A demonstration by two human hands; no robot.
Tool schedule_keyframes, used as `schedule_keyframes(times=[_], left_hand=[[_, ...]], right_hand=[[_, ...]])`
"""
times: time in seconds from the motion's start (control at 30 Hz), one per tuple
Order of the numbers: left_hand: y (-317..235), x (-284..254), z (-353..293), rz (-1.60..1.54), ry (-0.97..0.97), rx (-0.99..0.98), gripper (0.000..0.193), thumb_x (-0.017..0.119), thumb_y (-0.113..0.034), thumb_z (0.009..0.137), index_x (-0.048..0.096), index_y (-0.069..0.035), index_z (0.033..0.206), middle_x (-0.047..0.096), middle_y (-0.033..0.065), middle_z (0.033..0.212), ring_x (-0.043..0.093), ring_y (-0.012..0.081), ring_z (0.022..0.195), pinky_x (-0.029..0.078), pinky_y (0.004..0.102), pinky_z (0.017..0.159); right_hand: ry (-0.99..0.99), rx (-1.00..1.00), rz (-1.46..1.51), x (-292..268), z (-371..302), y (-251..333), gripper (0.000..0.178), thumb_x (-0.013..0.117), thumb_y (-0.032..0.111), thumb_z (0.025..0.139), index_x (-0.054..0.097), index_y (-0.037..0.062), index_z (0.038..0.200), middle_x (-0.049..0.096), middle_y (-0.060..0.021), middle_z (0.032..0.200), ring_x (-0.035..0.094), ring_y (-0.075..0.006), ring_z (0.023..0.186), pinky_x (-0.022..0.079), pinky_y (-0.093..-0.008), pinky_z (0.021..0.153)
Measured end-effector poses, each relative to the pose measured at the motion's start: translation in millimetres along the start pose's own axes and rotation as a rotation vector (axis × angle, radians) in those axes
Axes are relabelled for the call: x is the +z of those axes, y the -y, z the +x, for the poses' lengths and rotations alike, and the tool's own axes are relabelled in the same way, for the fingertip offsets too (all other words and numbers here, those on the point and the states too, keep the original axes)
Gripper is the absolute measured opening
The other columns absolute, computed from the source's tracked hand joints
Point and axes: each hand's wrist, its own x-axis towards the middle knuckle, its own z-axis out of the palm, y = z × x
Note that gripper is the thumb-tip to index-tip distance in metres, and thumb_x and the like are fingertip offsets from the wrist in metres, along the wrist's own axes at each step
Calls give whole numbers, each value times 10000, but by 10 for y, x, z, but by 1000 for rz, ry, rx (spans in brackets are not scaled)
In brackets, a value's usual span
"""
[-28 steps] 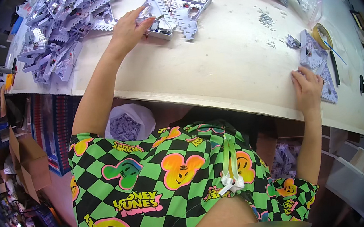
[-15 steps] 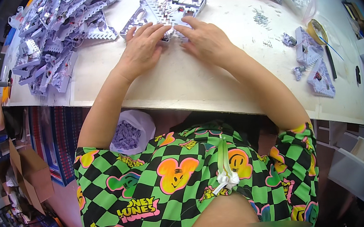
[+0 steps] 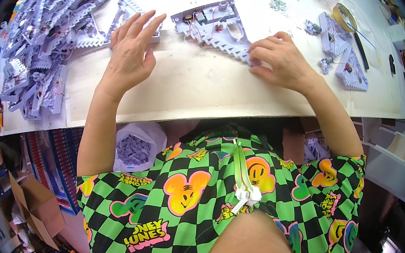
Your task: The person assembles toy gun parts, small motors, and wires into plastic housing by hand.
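A lavender plastic housing half with a toothed edge (image 3: 225,44) lies on the table in front of me. Red wires and small electrical parts sit inside it. My right hand (image 3: 282,62) pinches its near right tip between thumb and fingers. To the left, my left hand (image 3: 129,55) is raised with its fingers spread and nothing in them. Partly hidden behind those fingers lies another lavender housing half (image 3: 125,10), also toothed along one edge.
A big heap of similar lavender housings (image 3: 48,44) covers the table's left side. Loose screws (image 3: 277,3) lie at the back right. Several parts (image 3: 351,69), a tape roll (image 3: 344,15) and a black stick (image 3: 361,51) are on the right. Below the edge hangs a white bag of pieces (image 3: 137,146).
The two housing halves, close together before, now lie apart. My left hand has moved left and lifted off; my right hand has moved right and nearer, onto one half's tip.
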Motion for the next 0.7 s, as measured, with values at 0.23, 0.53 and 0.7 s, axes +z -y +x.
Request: schedule_keyframes(times=[0.23,0.53,0.7], left_hand=[[-364,550,199,-389,149,-53,368,592,-114,883,577,-32,1242,590,172,1220,581,323,1070,452,372,934],[-850,863,-34,-501,227,-197,296,617,-191,899,637,-17,1137,650,149,1069,658,250,856,522,339,751],[-1037,984,-109,-442,93,-75,275,647,-168,858,656,-28,1094,666,136,996,666,250,788,517,333,689]], right_hand=[[52,36,-63,-18,-436,-329,189,684,71,737,603,131,896,645,12,989,588,-185,987,377,-383,917],[-223,93,-50,337,-118,-94,153,680,105,786,660,95,938,659,-55,949,611,-249,903,433,-369,818],[-73,224,-37,526,57,11,115,666,158,816,671,81,901,648,-77,851,613,-253,832,445,-378,764]])
